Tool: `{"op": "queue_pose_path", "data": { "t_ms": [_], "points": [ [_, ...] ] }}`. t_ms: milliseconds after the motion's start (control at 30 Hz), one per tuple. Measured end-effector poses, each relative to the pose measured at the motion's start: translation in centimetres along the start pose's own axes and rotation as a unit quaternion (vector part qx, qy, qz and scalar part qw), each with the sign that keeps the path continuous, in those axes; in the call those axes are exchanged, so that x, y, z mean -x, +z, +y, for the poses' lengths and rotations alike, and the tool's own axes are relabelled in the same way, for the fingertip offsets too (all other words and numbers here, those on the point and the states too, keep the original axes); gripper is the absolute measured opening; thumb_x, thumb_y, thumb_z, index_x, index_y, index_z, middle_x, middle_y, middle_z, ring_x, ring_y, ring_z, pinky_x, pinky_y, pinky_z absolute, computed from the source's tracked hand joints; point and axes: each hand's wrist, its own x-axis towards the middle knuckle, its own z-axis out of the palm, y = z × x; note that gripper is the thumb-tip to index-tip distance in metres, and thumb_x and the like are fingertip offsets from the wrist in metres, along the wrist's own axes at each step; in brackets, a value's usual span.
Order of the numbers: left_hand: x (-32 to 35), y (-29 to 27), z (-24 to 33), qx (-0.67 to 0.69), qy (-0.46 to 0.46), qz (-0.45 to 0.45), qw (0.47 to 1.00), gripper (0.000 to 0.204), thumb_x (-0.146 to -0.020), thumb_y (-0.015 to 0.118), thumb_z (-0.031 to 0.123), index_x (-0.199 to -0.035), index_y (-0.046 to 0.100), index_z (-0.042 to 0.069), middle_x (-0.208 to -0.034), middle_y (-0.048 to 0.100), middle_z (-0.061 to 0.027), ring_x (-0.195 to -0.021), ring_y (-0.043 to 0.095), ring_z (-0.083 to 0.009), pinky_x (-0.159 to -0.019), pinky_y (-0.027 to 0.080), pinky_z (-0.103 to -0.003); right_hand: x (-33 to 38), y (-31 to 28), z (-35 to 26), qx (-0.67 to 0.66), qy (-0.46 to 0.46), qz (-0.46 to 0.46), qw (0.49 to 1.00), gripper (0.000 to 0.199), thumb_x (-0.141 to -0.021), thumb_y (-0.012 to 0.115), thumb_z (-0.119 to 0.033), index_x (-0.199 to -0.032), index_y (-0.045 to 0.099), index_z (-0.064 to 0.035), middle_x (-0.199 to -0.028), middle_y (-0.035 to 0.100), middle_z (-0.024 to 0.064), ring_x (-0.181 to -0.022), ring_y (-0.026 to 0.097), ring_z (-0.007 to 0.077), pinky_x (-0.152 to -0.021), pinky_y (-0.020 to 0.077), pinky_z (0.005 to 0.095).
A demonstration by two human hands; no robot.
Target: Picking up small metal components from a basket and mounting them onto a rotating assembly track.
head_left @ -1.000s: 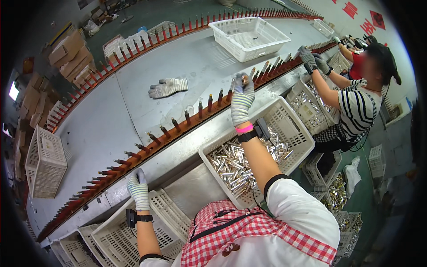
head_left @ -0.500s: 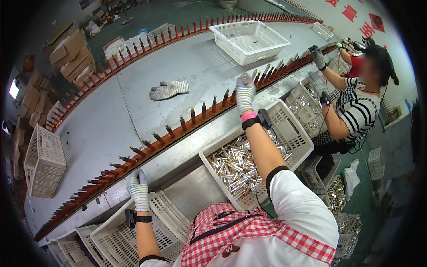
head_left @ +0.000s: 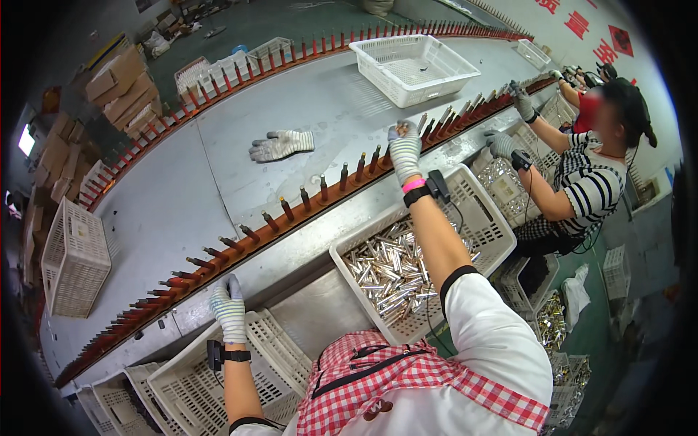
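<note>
My right hand [head_left: 405, 151], in a striped knit glove, is at the near row of upright pegs [head_left: 323, 190], its fingers curled together at the top. What they hold, if anything, is hidden. Just beyond it, silver tubes [head_left: 445, 115] stand on pegs; the pegs to its left are dark and bare. Below my right forearm, a white crate [head_left: 502, 225] holds many small shiny metal tubes [head_left: 389, 269]. My left hand [head_left: 228, 309], gloved too, rests open at the metal table edge beside the rail, nothing visible in it.
On the grey table [head_left: 167, 211] lie a loose glove [head_left: 282, 146] and a white basket [head_left: 436, 91]. Another basket [head_left: 76, 254] stands on its side at left. Stacked crates [head_left: 196, 378] sit under my left arm. A co-worker in stripes [head_left: 592, 174] works at the right.
The pegs have shifted along the rail toward the lower left. My right hand stays at the row, and my left hand barely moves. The co-worker's nearer hand has moved closer to the rail.
</note>
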Motion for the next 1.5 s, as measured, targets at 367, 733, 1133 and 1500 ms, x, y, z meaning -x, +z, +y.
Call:
{"op": "queue_pose_path", "data": {
  "t_ms": [367,733,1133,1500],
  "points": [
    [0.4,-0.9,-0.8,0.042,-0.024,0.031,0.998,0.028,-0.095,0.057,0.024,-0.097,0.069,-0.001,-0.089,0.069,-0.0220,-0.080,0.067,-0.0348,-0.075,0.052,-0.041,12.8,-17.1,-11.2,0.164,-0.232,-0.655,0.700,0.045,-0.080,0.072,-0.017,-0.122,0.060,-0.0043,-0.110,0.069,0.0109,-0.096,0.065,0.0205,-0.086,0.0514,0.0336],
    [0.8,-0.8,-1.5,0.036,-0.012,0.041,0.998,0.030,-0.095,0.056,0.025,-0.099,0.069,-0.001,-0.089,0.069,-0.0224,-0.081,0.067,-0.0340,-0.076,0.051,-0.040,6.2,-2.5,-1.9,-0.101,-0.064,-0.119,0.986,0.033,-0.091,0.062,-0.013,-0.122,0.060,-0.0003,-0.107,0.068,0.0102,-0.096,0.062,0.0185,-0.089,0.0489,0.0318],
    [0.5,-0.7,-1.7,0.022,-0.016,0.034,0.999,0.025,-0.095,0.056,0.022,-0.097,0.068,-0.001,-0.087,0.069,-0.0226,-0.079,0.067,-0.0362,-0.074,0.051,-0.042,5.8,-0.1,-3.0,-0.093,-0.010,-0.035,0.995,0.027,-0.090,0.065,-0.008,-0.115,0.062,0.0020,-0.101,0.066,0.0046,-0.089,0.056,0.0130,-0.085,0.0461,0.0272],
    [0.2,-0.7,-1.3,0.025,-0.019,0.022,0.999,0.027,-0.095,0.057,0.022,-0.096,0.068,-0.002,-0.088,0.069,-0.0219,-0.080,0.068,-0.0336,-0.075,0.051,-0.040,4.3,-0.1,-3.4,-0.215,0.007,0.088,0.973,0.028,-0.091,0.061,-0.002,-0.118,0.058,0.0027,-0.104,0.064,0.0061,-0.090,0.058,0.0130,-0.083,0.0485,0.0272]
  ]
}}
